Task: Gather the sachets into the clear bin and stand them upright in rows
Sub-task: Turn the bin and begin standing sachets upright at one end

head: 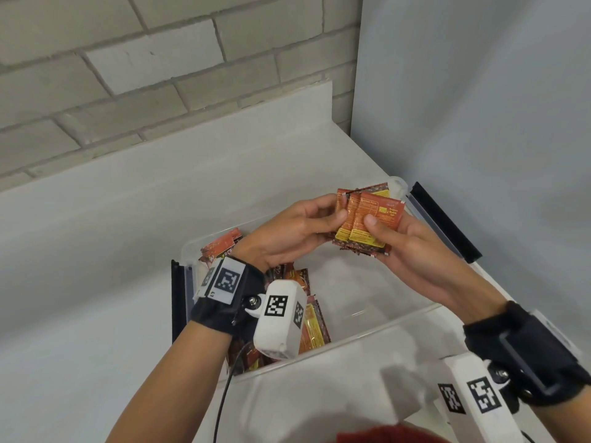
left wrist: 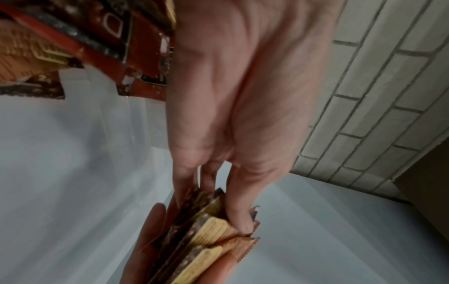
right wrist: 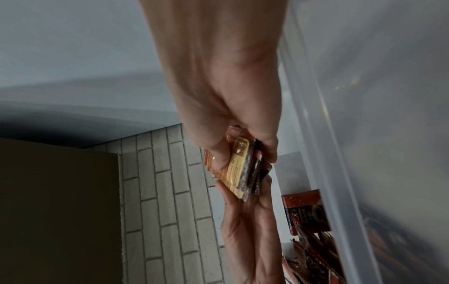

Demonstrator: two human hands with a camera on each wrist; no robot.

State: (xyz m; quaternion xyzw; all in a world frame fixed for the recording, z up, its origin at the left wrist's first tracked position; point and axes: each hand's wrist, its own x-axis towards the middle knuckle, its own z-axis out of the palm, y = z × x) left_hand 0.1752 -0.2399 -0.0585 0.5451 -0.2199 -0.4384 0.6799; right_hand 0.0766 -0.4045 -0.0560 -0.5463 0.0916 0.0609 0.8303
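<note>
Both hands hold one stack of red-and-orange sachets (head: 367,220) above the clear bin (head: 361,334). My left hand (head: 299,227) pinches the stack's left edge, thumb on the front. On the right side, my right hand (head: 393,241) cups the stack from below with its thumb pressed on the top sachet. The left wrist view has the stack (left wrist: 201,236) edge-on between fingers of my left hand (left wrist: 233,201) and the other palm. In the right wrist view my right hand (right wrist: 243,151) grips the same stack (right wrist: 240,169). Loose sachets (head: 315,327) lie jumbled in the bin's left half.
The bin stands on a white counter (head: 112,235) in a corner, brick wall (head: 128,75) behind and a plain panel (head: 479,107) at the right. Black latch handles (head: 444,222) flank the bin. The bin's right half shows bare floor (head: 367,292).
</note>
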